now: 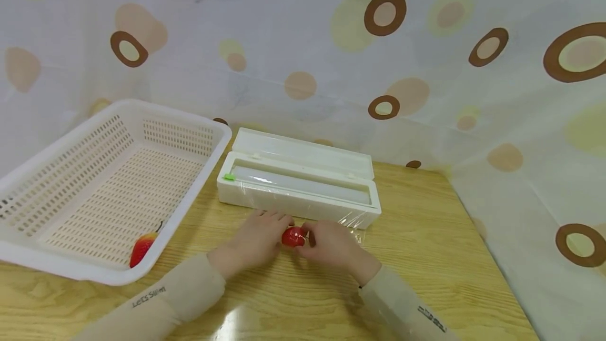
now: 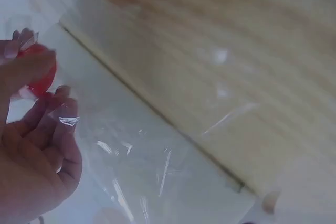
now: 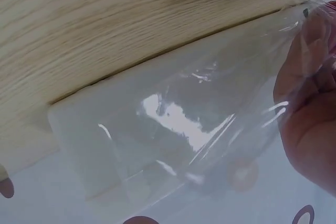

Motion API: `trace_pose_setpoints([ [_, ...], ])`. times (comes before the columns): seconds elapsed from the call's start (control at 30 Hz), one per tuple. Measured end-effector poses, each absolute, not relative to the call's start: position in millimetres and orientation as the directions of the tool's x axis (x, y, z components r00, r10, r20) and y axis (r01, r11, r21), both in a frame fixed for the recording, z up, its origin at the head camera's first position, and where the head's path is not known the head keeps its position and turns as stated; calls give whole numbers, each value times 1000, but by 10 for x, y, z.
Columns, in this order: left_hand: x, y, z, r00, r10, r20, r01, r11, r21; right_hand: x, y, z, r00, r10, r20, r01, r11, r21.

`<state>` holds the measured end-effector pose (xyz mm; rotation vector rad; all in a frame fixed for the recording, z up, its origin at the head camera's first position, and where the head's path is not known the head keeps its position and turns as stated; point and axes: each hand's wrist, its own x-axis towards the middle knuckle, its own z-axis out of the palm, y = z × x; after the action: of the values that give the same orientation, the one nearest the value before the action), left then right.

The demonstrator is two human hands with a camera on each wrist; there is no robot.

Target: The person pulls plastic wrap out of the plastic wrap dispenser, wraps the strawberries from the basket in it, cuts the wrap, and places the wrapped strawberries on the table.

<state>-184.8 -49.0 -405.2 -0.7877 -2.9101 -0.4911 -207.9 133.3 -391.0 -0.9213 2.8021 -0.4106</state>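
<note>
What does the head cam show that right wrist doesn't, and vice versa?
Head only: the white basket, the red-and-yellow fruit inside it, the roll and the green piece at its end.

Right wrist only: a large white glare patch on the clear film, which runs close-up from the box side to the right hand.

Both: white box, film, right hand, wood tabletop, patterned backdrop, and some red of the held item, just a sliver at right wrist's edge.

Basket (image 1: 128, 199) left of box (image 1: 293, 210) on table (image 1: 416, 236), fruit (image 1: 142, 250) in basket, second fruit (image 1: 293, 237) before box, sheet (image 1: 303, 46) behind
</note>
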Motion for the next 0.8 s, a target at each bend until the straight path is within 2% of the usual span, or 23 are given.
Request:
trace_pose_setpoints([
  [0.13,-1876,-474,-4078,-892,415,179,451,790,415,-2089,1347,-3890,-797,-598,-80,-540,766,-349],
  [0.27,-1910,-465,-4061,-891,408,198,452,767,455,-2085,1369,-3882,-811,-583,-47,-532,769,-356],
  [0.37,-1931,-472,-4027,-885,418,206,464,750,472,-2057,1375,-3903,-797,-600,63,-594,762,-256],
  [0.5,-1964,-504,-4003,-869,443,219,490,716,497,-2018,1357,-3943,-709,-670,219,-695,716,-63],
  [0.53,-1969,-514,-3991,-870,444,215,488,708,511,-2019,1346,-3953,-693,-680,239,-707,705,-46],
  [0.6,-1978,-527,-3978,-872,445,205,481,697,532,-2037,1323,-3970,-692,-680,244,-712,699,-72],
  [0.73,-1976,-522,-3950,-899,411,149,418,708,569,-2113,1287,-3957,-761,-625,173,-648,720,-247],
  [0.8,-1969,-523,-3963,-908,393,142,405,743,533,-2162,1272,-3935,-780,-614,116,-613,717,-332],
])
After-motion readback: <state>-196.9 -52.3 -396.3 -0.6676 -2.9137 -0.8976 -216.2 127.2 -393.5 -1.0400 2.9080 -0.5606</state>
